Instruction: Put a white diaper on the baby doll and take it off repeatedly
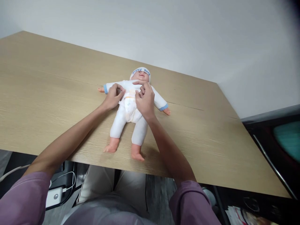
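A baby doll (118,120) lies on its back on the wooden table, feet toward me. It wears a white outfit with blue cuffs and a white cap (141,70) lettered "Happy Baby". Around its hips is a white diaper (130,109) with an orange line near the waist. My left hand (114,96) is closed at the side of the doll's waist, thumb and fingertips together against the white cloth. Over the other side of the belly, my right hand (145,99) has its index finger stretched across the chest and the other fingers curled in. What the fingertips grip is too small to tell.
The wooden table (58,68) reaches back to a pale wall (164,34). Below its front edge at left are a white device (53,197) with a cable and a black case. A dark object with a metal bar (274,165) stands at the right edge.
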The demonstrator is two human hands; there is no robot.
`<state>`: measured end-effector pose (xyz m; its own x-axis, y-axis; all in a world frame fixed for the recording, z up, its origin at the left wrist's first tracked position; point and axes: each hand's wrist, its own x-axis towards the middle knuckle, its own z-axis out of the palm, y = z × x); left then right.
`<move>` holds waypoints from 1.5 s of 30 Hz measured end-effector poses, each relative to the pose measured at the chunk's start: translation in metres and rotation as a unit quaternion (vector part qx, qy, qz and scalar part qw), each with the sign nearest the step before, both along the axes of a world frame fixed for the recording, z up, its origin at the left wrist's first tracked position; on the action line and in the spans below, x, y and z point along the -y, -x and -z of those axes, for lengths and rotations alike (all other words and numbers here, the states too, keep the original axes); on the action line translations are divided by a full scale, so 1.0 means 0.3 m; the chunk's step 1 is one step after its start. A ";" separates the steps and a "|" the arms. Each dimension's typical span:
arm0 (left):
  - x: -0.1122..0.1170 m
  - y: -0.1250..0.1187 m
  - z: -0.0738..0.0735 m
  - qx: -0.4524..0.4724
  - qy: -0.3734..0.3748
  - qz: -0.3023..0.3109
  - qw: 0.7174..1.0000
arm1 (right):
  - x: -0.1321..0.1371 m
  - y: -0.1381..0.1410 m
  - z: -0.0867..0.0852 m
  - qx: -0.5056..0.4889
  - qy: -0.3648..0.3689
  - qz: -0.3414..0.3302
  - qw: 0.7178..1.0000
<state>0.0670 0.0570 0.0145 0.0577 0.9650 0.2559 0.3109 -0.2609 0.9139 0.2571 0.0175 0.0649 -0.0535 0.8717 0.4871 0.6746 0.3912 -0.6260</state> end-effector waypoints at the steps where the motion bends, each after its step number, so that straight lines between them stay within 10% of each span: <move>1: 0.030 -0.005 -0.018 -0.023 -0.026 -0.051 0.998 | 0.025 -0.003 -0.009 -0.002 -0.006 0.011 1.000; 4: 0.168 -0.017 -0.090 -0.063 -0.106 -0.107 0.987 | 0.152 -0.026 -0.034 -0.018 -0.026 0.022 0.999; 8: 0.397 -0.022 -0.155 -0.157 -0.133 0.025 0.978 | 0.380 -0.079 -0.018 -0.085 0.003 -0.098 0.992; 12: 0.522 -0.004 -0.118 -0.304 -0.105 0.116 0.940 | 0.500 -0.136 0.080 -0.054 0.074 -0.181 0.979; 26: 0.380 0.010 -0.028 -0.289 -0.064 0.086 0.951 | 0.396 -0.134 0.151 0.141 0.072 -0.015 0.987; 36: 0.389 0.025 -0.036 -0.191 -0.120 0.132 0.965 | 0.427 -0.142 0.165 0.138 0.045 -0.063 0.987; 45: 0.386 0.019 -0.017 -0.138 -0.025 0.097 0.985 | 0.404 -0.135 0.188 0.013 0.095 -0.021 0.995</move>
<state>0.0614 -0.0587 0.0194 0.3132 0.9156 0.2522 0.4858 -0.3827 0.7858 0.2975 -0.1036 0.0085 -0.1021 0.9446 0.3120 0.6777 0.2956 -0.6733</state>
